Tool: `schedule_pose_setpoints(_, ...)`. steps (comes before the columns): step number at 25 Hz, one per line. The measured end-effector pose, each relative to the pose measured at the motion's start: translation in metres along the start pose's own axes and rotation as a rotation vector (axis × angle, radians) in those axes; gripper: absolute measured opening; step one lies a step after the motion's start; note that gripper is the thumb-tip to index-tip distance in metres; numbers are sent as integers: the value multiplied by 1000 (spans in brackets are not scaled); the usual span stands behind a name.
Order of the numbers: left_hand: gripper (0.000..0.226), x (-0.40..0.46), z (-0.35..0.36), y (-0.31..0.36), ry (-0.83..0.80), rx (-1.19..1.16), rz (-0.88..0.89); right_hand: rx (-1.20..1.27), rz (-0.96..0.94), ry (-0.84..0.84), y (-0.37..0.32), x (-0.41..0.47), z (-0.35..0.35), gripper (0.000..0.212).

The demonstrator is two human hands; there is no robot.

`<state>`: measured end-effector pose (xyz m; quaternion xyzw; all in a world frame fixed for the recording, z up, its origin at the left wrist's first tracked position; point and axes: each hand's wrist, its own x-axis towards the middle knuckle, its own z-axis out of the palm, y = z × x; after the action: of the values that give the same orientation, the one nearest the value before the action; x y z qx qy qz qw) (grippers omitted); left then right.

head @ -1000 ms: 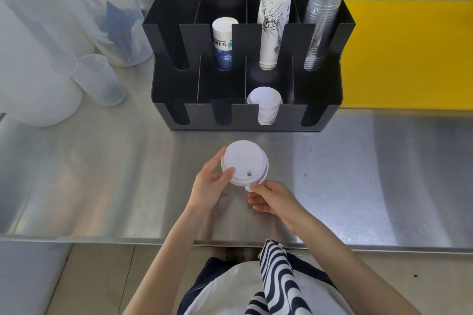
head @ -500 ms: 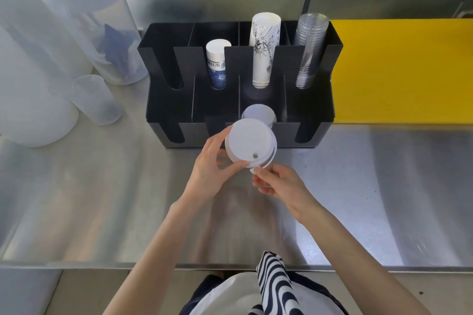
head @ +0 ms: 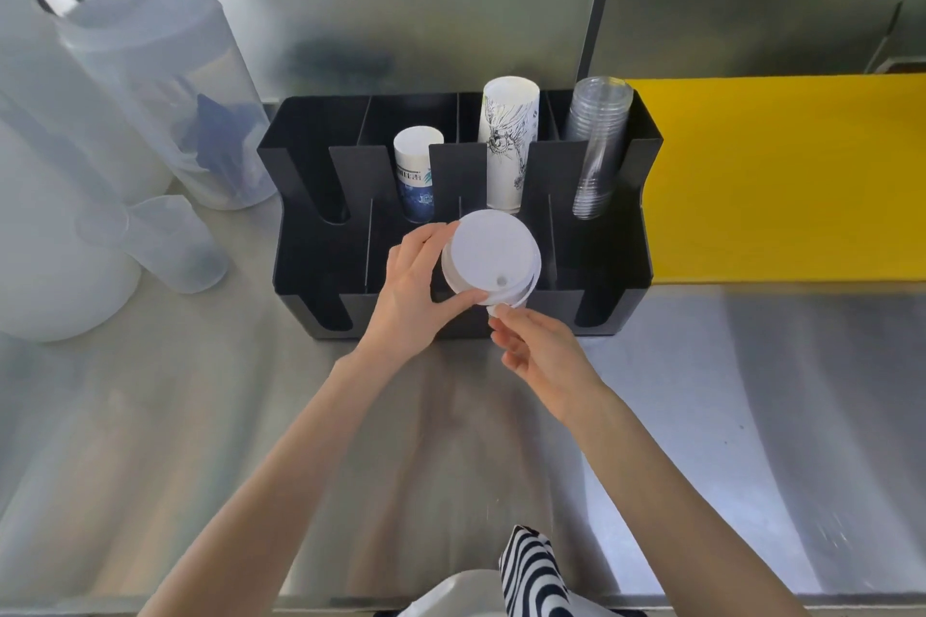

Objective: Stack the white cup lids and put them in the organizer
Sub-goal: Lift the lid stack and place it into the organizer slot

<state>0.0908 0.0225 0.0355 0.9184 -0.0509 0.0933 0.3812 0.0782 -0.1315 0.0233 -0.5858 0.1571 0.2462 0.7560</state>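
A small stack of white round lids point(head: 488, 256), sip hole toward the near edge, is tilted above the front row of the black organizer point(head: 310, 261), over its third slot from the left. The organizer stands upright on the counter.

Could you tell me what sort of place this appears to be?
Probably a café or drinks-shop prep counter: a stainless steel worktop, a black cup organizer holding paper cups and clear plastic cups, and large translucent pitchers alongside.

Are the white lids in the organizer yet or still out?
Still out. The lid stack is held by the left hand and right hand above the organizer's front row, not lowered into a slot.
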Motion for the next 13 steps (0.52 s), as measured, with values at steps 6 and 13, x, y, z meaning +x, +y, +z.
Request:
schedule_pose_setpoints(6,70,29,4,0,-89,62,54,272,123,27,0,21,2,6)
schedule_pose_setpoints(13,71,47,10,3,-207,130,12,249,147,111,0,33,-1,6)
